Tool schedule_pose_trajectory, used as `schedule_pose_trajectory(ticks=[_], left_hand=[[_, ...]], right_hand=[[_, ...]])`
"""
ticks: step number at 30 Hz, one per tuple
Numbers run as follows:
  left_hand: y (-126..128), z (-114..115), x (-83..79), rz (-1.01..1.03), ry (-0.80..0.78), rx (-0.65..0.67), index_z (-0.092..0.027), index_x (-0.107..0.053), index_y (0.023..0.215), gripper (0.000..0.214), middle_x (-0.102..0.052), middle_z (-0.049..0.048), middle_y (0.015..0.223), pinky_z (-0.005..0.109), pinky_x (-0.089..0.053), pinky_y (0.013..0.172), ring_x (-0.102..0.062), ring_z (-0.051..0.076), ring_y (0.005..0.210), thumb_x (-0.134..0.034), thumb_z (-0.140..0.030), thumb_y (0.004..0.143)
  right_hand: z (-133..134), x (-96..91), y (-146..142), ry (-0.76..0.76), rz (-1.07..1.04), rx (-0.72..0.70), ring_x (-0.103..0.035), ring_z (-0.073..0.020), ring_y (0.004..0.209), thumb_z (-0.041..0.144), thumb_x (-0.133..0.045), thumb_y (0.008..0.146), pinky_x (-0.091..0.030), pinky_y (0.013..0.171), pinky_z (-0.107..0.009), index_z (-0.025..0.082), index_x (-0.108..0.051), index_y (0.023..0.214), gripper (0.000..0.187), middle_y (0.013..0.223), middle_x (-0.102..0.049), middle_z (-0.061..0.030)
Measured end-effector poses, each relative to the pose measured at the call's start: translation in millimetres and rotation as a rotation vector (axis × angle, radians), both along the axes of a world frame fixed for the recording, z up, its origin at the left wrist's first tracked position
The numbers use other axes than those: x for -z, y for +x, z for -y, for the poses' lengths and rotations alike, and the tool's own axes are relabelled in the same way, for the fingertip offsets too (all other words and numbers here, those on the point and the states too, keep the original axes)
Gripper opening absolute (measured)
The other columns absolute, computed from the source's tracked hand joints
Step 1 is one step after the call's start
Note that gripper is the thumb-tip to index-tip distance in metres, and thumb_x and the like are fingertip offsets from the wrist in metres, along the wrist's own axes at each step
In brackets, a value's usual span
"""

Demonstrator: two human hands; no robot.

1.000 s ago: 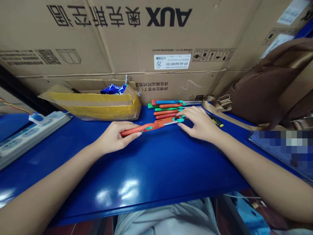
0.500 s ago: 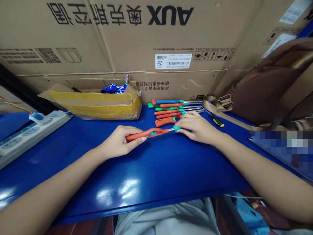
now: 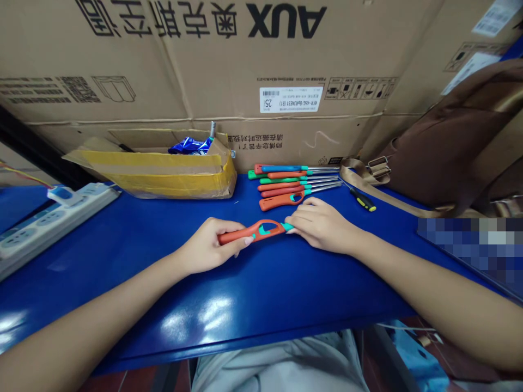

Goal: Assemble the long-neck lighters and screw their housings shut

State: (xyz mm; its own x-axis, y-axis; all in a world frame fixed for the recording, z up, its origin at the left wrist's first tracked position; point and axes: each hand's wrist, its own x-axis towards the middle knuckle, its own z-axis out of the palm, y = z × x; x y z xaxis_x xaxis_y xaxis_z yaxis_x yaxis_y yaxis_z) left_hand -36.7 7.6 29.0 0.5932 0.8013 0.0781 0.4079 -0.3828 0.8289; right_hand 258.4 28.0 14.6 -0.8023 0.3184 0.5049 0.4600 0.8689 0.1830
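An orange long-neck gas lighter (image 3: 241,233) with a turquoise trigger lies level between my hands, above the blue table. My left hand (image 3: 210,245) is closed round its handle end, thumb along the near side. At the other end, my right hand (image 3: 321,224) pinches the turquoise collar (image 3: 287,227); the metal tube beyond it is hidden by my fingers. Just behind my right hand lies another orange lighter (image 3: 275,202). Several more lighters in red, green and blue (image 3: 285,170) lie stacked side by side there, metal tubes pointing right.
A cardboard box with yellow tape (image 3: 163,177) stands at back left, a blue packet (image 3: 190,146) inside. A power strip (image 3: 57,220) is on the left. To the right lie a black-and-yellow screwdriver (image 3: 363,200), a tan strap (image 3: 400,202) and a brown bag (image 3: 453,136).
The turquoise collar has slid along the metal tube and now sits against the orange body. My hands are closer together, and the lighter has moved slightly right and toward me.
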Motion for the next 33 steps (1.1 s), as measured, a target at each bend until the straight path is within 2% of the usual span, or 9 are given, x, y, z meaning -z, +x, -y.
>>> schedule_pose_trajectory(ticks=[2, 7, 10, 12, 16, 21, 23, 28, 33], left_hand=[[1.1, 0.8, -1.4, 0.06, -0.109, -0.029, -0.012, -0.072, 0.079, 0.036, -0.062, 0.0, 0.056, 0.019, -0.038, 0.048, -0.05, 0.009, 0.05, -0.067, -0.046, 0.09], [3.9, -0.4, -3.6, 0.151, -0.442, -0.069, -0.01, -0.076, 0.091, 0.042, -0.057, -0.0011, 0.052, 0.02, -0.017, 0.036, -0.032, 0.005, 0.037, -0.071, -0.052, 0.085], [4.7, -0.7, -2.8, 0.17, -0.498, -0.071, -0.01, -0.076, 0.093, 0.045, -0.056, -0.0016, 0.052, 0.02, -0.014, 0.036, -0.029, 0.004, 0.036, -0.072, -0.054, 0.083], [4.8, 0.6, -2.0, 0.154, -0.441, -0.056, -0.01, -0.075, 0.088, 0.043, -0.057, -0.0013, 0.053, 0.02, -0.017, 0.036, -0.031, 0.004, 0.038, -0.071, -0.053, 0.085], [4.0, 6.3, -2.2, 0.079, -0.159, 0.006, -0.012, -0.066, 0.073, 0.038, -0.059, -0.0002, 0.056, 0.019, -0.034, 0.045, -0.045, 0.008, 0.047, -0.065, -0.045, 0.091], [0.2, 10.9, -3.4, -0.064, 0.309, 0.108, -0.012, -0.071, 0.084, 0.028, -0.057, -0.0022, 0.057, 0.022, -0.033, 0.048, -0.043, 0.008, 0.049, -0.061, -0.035, 0.096], [-1.8, 10.1, -2.5, -0.089, 0.441, 0.136, -0.012, -0.072, 0.089, 0.025, -0.06, -0.0013, 0.06, 0.023, -0.036, 0.051, -0.046, 0.009, 0.051, -0.06, -0.032, 0.097], [-5.3, 3.9, -1.2, -0.161, 0.581, 0.151, -0.014, -0.069, 0.114, 0.024, -0.075, 0.0061, 0.094, 0.025, -0.05, 0.075, -0.068, 0.016, 0.08, -0.058, -0.028, 0.099], [-5.9, -2.5, -6.3, -0.312, 0.546, 0.127, -0.018, -0.063, 0.125, 0.03, -0.07, 0.0074, 0.107, 0.028, -0.051, 0.082, -0.067, 0.018, 0.092, -0.05, -0.036, 0.103]], right_hand=[[2.0, -0.4, -0.5, 0.017, -0.018, -0.01, -0.063, -0.0174, 0.075, 0.021, -0.051, 0.103, -0.041, 0.076, -0.033, 0.013, -0.067, 0.103, 0.018, 0.082, -0.075, -0.0061], [7.7, -2.2, -1.7, 0.035, -0.062, 0.006, -0.061, -0.0196, 0.074, 0.019, -0.051, 0.1, -0.043, 0.071, -0.035, 0.014, -0.067, 0.1, 0.017, 0.082, -0.073, -0.0086], [9.5, -2.0, -2.5, 0.029, -0.065, 0.011, -0.059, -0.0203, 0.073, 0.018, -0.05, 0.099, -0.043, 0.07, -0.036, 0.015, -0.067, 0.1, 0.018, 0.08, -0.071, -0.0091], [10.3, -2.1, -3.0, 0.02, -0.062, -0.006, -0.057, -0.0207, 0.072, 0.016, -0.048, 0.098, -0.043, 0.069, -0.036, 0.014, -0.066, 0.1, 0.018, 0.078, -0.07, -0.0094], [11.8, -2.6, -3.2, 0.012, -0.061, -0.053, -0.055, -0.0206, 0.072, 0.011, -0.047, 0.097, -0.043, 0.07, -0.035, 0.012, -0.065, 0.1, 0.018, 0.076, -0.067, -0.0096], [14.2, -1.1, -2.4, -0.021, -0.036, -0.067, -0.054, -0.0207, 0.071, 0.012, -0.047, 0.097, -0.043, 0.07, -0.035, 0.014, -0.064, 0.099, 0.018, 0.073, -0.065, -0.0077], [14.7, -1.1, -2.7, -0.018, -0.042, -0.071, -0.054, -0.0208, 0.072, 0.013, -0.048, 0.097, -0.044, 0.071, -0.035, 0.014, -0.065, 0.1, 0.017, 0.076, -0.066, -0.0086], [13.0, -6.9, -4.2, -0.026, -0.028, -0.013, -0.057, -0.0216, 0.076, 0.017, -0.049, 0.1, -0.046, 0.074, -0.036, 0.013, -0.065, 0.099, 0.017, 0.081, -0.068, -0.0102], [7.4, -17.7, 1.8, -0.234, -0.015, 0.072, -0.06, -0.0226, 0.084, 0.029, -0.049, 0.103, -0.049, 0.081, -0.036, 0.016, -0.066, 0.101, 0.022, 0.09, -0.069, -0.0109]])
